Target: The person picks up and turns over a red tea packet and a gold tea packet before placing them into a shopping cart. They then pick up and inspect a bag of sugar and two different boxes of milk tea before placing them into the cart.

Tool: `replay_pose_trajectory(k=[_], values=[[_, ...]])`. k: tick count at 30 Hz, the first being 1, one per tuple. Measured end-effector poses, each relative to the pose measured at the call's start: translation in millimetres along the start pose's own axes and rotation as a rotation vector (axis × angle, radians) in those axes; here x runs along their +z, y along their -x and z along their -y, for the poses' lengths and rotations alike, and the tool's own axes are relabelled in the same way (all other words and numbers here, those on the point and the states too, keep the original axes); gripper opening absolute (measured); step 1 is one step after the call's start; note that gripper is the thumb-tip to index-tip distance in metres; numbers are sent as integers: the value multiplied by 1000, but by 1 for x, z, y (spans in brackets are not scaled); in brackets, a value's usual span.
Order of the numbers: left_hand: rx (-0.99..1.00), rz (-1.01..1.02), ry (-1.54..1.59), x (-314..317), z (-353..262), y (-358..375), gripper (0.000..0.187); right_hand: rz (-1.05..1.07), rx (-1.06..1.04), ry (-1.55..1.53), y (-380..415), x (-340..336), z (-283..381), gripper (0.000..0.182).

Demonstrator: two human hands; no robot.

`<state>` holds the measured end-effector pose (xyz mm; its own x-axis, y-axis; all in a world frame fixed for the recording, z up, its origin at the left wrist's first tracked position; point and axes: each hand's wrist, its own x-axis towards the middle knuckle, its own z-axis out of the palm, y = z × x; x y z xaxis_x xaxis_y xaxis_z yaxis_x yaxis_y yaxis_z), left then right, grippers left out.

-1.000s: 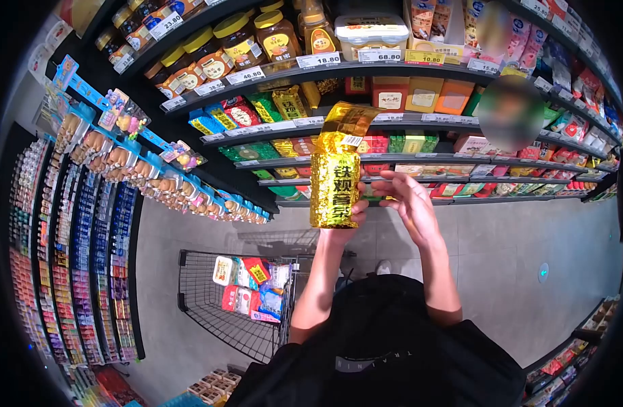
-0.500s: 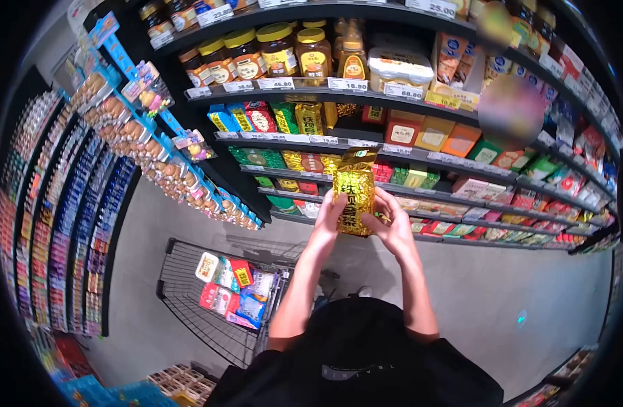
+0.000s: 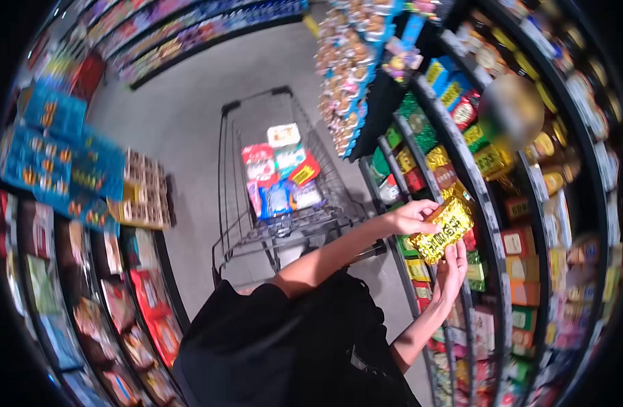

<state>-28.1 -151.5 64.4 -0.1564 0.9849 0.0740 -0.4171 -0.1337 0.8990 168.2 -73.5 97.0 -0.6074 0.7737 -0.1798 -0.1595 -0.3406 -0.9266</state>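
Observation:
A shiny gold foil tea packet (image 3: 443, 232) with large dark lettering is held between my two hands, in front of the shelves on the right. My left hand (image 3: 412, 218) grips it from the left, thumb lying across its face. From below, my right hand (image 3: 451, 270) closes on the lower edge, fingers partly behind the foil. Similar gold packets (image 3: 493, 161) sit on the shelf just beyond.
A wire shopping cart (image 3: 224, 183) stands to the left with several packaged goods (image 3: 277, 197) inside. Hanging toy packs (image 3: 345, 74) cover the shelf end. Blue boxes (image 3: 60, 152) and a brown carton stack (image 3: 145, 190) stand far left, beside another shelf.
My view has swung left, so the cart now sits near the middle and the tea shelves at the right. Both hands still hold the gold packet, which now lies more sideways.

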Motion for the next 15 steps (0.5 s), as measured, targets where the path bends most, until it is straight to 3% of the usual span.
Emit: replay_pose_trajectory(k=[5,7,9,11,13,15], values=[[81,-436,-171,-59,-16,62,70,286,144,146,-50,79,-26,52],[44,-518,-149,-92,-33,95,69,410,209,226,-71,122,-44,53],[-22,-748,-36,-106,-60,132,65,560,244,373,-89,168,-70,54],[8,-862,-115,-147,-48,161,61,769,324,377,-105,215,-95,45],[-19,-918,-2,-175,-53,187,58,892,301,360,-125,243,-141,45],[-13,-968,80,-205,-46,208,55,920,399,414,-133,275,-174,49]])
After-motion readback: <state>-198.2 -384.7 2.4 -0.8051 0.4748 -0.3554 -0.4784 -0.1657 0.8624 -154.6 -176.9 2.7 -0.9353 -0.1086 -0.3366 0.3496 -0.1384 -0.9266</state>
